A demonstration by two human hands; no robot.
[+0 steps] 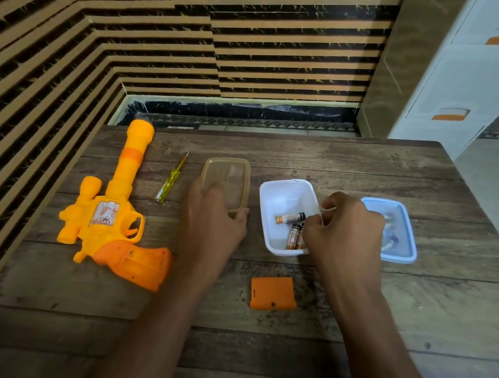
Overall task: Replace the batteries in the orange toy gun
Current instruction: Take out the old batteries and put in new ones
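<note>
Orange toy gun (pixel 108 219): lying flat on the wooden table (pixel 352 312), well to the left of the left hand's fingers, with the barrel pointing away and the grip showing an open, empty battery bay.
Screwdriver (pixel 169 181): its clear yellow handle is resting between the gun and the left fingers, apart from both.
Left hand (pixel 214 216): reaching forward, with the fingers curling round the near end of a tan see-through container (pixel 227 177) and the thumb pressing at its near right corner.
Tan container: sitting under and beyond those fingertips, looking empty.
Orange battery cover (pixel 273 292): lying loose on the table, nearer the person than both sets of fingers, between the two forearms.
White tub (pixel 272 191): standing open between the hands, its right rim passing under the right fingers.
Batteries (pixel 290 217): three are lying inside the tub, one crosswise and two side by side, right at the right fingertips.
Right hand (pixel 346 231): hovering over the tub's right rim with the fingers curling in narrowly; I cannot tell whether they are pinching the rim or a battery.
Blue-lidded box (pixel 404 234): sitting closed just beyond the right knuckles, partly hidden by them.
</note>
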